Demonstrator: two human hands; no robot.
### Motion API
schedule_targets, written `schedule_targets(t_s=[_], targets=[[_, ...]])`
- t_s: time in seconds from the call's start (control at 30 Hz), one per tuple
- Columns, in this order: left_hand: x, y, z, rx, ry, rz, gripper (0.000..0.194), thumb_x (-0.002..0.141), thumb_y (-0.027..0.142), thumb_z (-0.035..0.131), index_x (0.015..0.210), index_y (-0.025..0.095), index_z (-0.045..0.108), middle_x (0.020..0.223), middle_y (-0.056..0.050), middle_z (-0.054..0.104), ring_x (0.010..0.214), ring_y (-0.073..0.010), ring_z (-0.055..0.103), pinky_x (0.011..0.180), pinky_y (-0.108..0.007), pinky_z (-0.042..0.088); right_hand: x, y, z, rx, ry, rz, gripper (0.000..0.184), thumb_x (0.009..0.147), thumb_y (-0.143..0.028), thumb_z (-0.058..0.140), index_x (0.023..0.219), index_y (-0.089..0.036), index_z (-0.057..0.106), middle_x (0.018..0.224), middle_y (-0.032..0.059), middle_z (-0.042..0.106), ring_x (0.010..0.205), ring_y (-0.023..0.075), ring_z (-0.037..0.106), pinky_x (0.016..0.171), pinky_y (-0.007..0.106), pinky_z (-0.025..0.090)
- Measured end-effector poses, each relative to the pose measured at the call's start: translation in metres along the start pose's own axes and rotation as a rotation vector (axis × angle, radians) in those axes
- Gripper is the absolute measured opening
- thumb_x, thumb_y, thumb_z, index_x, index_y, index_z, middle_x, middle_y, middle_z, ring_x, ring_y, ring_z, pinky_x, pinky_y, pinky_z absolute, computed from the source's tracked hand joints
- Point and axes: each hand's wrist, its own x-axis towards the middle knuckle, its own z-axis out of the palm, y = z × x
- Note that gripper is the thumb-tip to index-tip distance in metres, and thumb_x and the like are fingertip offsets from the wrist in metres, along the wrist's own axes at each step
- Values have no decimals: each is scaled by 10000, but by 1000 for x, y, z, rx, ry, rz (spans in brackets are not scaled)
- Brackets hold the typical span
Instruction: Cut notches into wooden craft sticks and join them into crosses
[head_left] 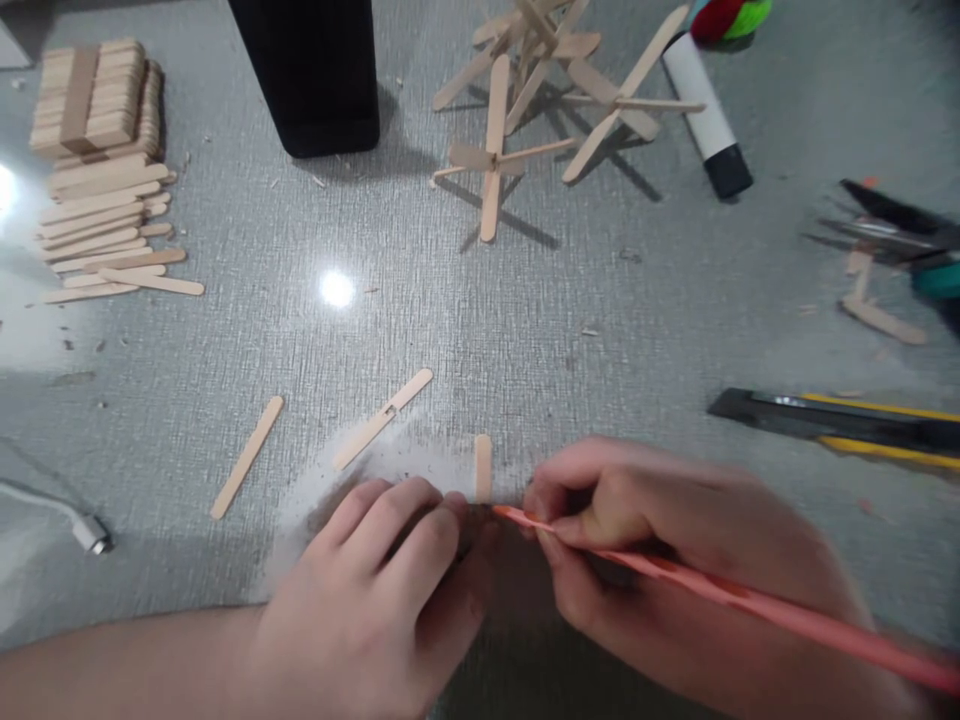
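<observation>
- Pinching one red pencil (675,573) narrowly in right hand (675,500).
- Holding one craft stick (483,467) in curled left hand (367,590), six o'clock.
- Two loose sticks (247,457), eight o'clock.

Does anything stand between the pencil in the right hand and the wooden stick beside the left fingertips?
Nothing visible: the pencil tip is close beside the stick, whose near part the left hand hides.
</observation>
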Motion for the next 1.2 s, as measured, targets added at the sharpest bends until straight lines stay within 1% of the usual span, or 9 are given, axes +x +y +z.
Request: schedule_targets(t_s=[0.27,0.37,0.57,0.67,0.73,0.77,0.87,1.0,1.2], targets=[[0,-1,1,21,1,16,251,1045,154,488,1139,134,720,1146,-63,695,1065,-238,574,906,-394,453,0,-1,0,-45,3,-2,250,820,-80,582,717,-211,396,695,-68,657,542,5,571,529,98,451],[0,-1,1,34,6,26,241,1037,158,493,1125,131,716,1149,-74,690,1066,-244,579,904,-400,466,1,-1,-2,-23,13,-6,242,830,-78,592,723,-217,426,709,-66,662,532,9,570,508,112,448],[1,-2,-4,34,0,55,209,995,125,537,1112,141,709,1161,-95,695,1024,-260,612,888,-419,512,2,-1,-4,4,13,-30,221,852,-56,596,773,-230,486,775,-46,684,590,37,643,545,145,504],[4,0,-5,-48,47,-23,161,995,126,549,1082,124,684,1078,-77,717,950,-224,640,843,-381,554,1,0,-3,50,19,-7,214,858,-59,598,782,-228,489,795,-45,678,609,35,645,552,151,509],[5,2,-6,-109,54,-88,136,1007,136,544,1045,107,671,1014,-62,729,899,-192,657,812,-343,576,1,2,-3,92,32,10,219,863,-57,601,780,-228,491,795,-46,667,622,40,649,551,160,513],[6,2,-7,-129,47,-95,128,1007,134,547,1018,108,672,995,-57,734,885,-183,665,808,-333,584,0,3,-4,104,35,12,219,864,-56,600,782,-229,493,793,-46,663,629,44,653,550,166,515],[4,2,-8,-125,36,-36,126,983,105,569,973,124,693,1000,-56,743,881,-187,679,810,-343,597,-1,5,-5,114,30,10,221,862,-53,601,784,-229,493,794,-46,665,633,52,657,550,180,525],[2,-1,-9,-85,12,15,138,959,101,602,1005,128,729,1069,-74,747,942,-215,686,837,-367,605,0,2,-5,123,32,16,224,861,-58,603,783,-231,484,793,-50,664,617,54,648,540,186,520],[4,-3,-10,-56,22,40,145,972,106,590,972,110,735,1069,-82,743,934,-214,677,844,-376,605,3,-3,-6,126,12,22,219,853,-50,582,797,-240,490,792,-34,673,598,77,650,510,202,514]])
